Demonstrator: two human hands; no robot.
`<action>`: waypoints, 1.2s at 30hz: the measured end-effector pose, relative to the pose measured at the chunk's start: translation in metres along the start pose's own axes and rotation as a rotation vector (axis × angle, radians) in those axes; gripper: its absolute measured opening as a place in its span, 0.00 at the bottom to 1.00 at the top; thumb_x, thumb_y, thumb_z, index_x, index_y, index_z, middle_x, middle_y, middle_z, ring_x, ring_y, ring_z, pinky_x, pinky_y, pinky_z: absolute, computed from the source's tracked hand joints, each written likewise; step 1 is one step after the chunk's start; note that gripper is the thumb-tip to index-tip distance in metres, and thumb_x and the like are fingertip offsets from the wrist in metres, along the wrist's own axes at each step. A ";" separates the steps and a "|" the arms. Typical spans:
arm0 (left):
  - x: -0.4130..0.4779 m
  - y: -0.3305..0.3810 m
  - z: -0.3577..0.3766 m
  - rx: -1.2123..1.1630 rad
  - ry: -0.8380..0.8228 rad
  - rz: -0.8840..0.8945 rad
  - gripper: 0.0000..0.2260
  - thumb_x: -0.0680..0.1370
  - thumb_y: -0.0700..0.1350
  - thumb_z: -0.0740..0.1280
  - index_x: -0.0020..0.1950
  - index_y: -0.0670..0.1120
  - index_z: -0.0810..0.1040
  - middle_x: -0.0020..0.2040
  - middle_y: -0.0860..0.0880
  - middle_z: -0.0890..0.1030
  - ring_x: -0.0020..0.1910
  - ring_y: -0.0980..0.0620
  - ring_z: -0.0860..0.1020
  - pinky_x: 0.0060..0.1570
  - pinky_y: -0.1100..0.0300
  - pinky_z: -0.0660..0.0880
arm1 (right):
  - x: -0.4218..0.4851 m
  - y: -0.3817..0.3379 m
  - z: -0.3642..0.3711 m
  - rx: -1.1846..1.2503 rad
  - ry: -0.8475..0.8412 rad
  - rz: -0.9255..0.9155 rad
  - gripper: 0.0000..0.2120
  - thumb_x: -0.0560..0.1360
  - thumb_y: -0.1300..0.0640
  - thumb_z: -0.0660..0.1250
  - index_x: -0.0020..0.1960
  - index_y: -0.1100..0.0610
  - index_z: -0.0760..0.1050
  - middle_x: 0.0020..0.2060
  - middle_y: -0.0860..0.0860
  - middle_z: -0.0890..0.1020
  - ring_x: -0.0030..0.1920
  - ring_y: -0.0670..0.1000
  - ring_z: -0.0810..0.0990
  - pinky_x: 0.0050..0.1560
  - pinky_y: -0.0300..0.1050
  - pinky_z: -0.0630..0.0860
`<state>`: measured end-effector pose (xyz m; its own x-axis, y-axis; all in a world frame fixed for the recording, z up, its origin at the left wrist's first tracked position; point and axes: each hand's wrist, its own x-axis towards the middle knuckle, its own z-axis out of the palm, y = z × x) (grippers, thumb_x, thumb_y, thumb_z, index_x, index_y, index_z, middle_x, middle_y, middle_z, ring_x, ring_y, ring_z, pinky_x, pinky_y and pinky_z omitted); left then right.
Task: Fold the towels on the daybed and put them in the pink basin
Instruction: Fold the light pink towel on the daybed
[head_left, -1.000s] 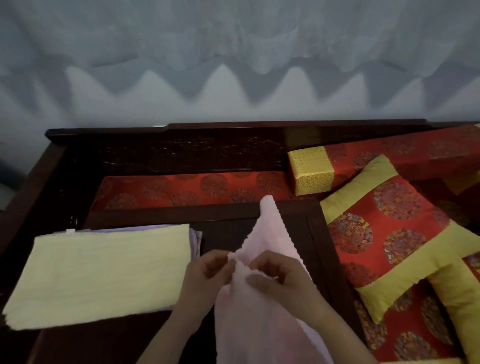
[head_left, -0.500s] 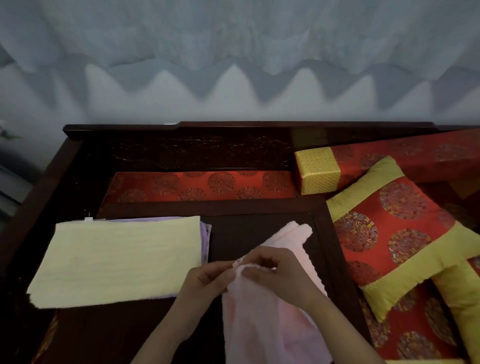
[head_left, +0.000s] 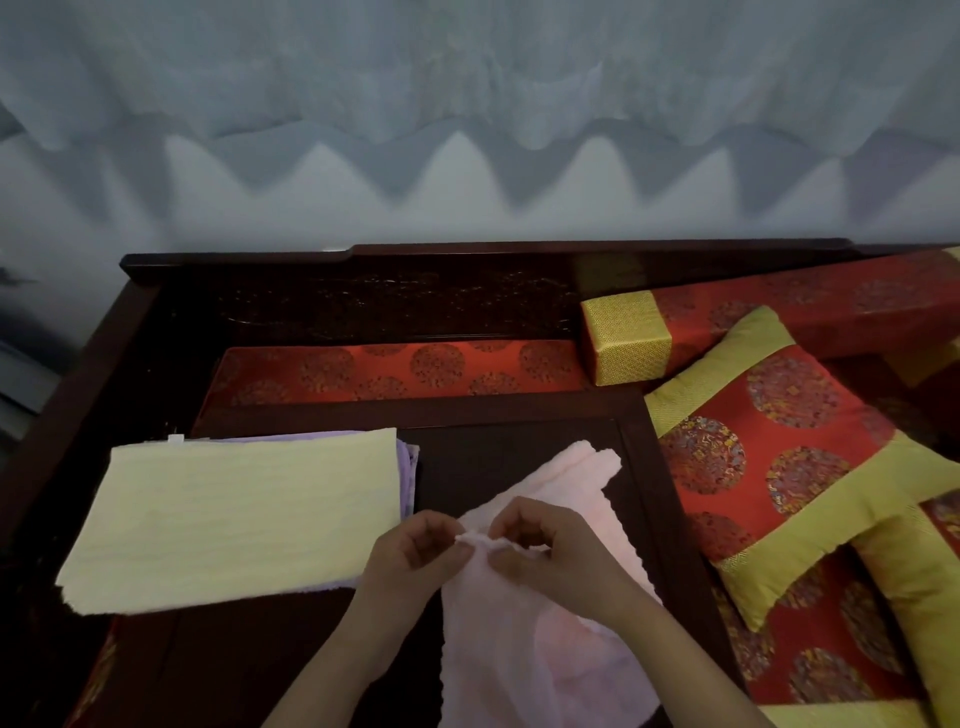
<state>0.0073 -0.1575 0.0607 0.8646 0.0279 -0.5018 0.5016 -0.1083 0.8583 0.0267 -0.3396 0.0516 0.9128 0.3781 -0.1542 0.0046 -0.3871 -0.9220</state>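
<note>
Change over the last second: the pink towel (head_left: 519, 649) then had its far corner lifted in a tall peak. That corner has dropped and now lies slack in a soft fold on the surface (head_left: 493, 467), short of its back right corner. Against half a second ago there is hardly any difference in towel or grip.

Hands together, fingertips nearly meeting. Left hand (head_left: 415, 551) and right hand (head_left: 556, 556) each pinch a bunched bit of the towel's edge between thumb and fingers, just above the surface. The rest of the towel runs from the pinch toward the person and out of the bottom of the view.

Yellow towel (head_left: 234, 519) lies folded flat on the left of the surface, as before, just beside the left hand but apart from it. Purple towel (head_left: 408, 467) sits under it, showing only along the right and near edges.

Writing: a small white tag (head_left: 175, 439) sticks out at the stack's back left corner. It is too small to read.

Surroundings: the surface is dark wood and sits on the daybed (head_left: 363, 312), which has a carved dark back. Red patterned mat (head_left: 405, 366) behind the surface. Red-and-yellow cushion (head_left: 779, 467) to the right, leaning near a bolster (head_left: 626, 338) with a yellow end.
</note>
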 end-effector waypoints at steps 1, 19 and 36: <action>0.000 0.000 -0.001 -0.003 -0.026 -0.026 0.05 0.73 0.37 0.70 0.47 0.46 0.82 0.43 0.48 0.84 0.45 0.53 0.81 0.46 0.60 0.79 | -0.002 0.001 -0.001 -0.010 -0.008 -0.001 0.06 0.72 0.59 0.70 0.45 0.48 0.78 0.42 0.43 0.82 0.44 0.45 0.80 0.46 0.34 0.75; 0.014 -0.026 -0.067 0.006 0.246 0.128 0.04 0.77 0.37 0.66 0.45 0.44 0.80 0.41 0.42 0.83 0.40 0.47 0.80 0.34 0.65 0.77 | -0.031 0.081 -0.093 -0.250 -0.078 0.204 0.06 0.75 0.59 0.68 0.47 0.49 0.80 0.40 0.48 0.83 0.39 0.43 0.79 0.39 0.41 0.73; 0.037 -0.047 -0.080 0.109 0.215 0.093 0.08 0.75 0.37 0.68 0.42 0.49 0.81 0.40 0.36 0.82 0.39 0.46 0.78 0.43 0.54 0.74 | 0.059 0.134 -0.067 -0.523 -0.026 0.204 0.09 0.69 0.58 0.73 0.47 0.48 0.79 0.48 0.46 0.78 0.51 0.49 0.74 0.55 0.45 0.73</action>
<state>0.0179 -0.0715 0.0105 0.8994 0.2218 -0.3767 0.4233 -0.2269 0.8771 0.1087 -0.4249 -0.0573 0.9060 0.2699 -0.3260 0.0366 -0.8174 -0.5749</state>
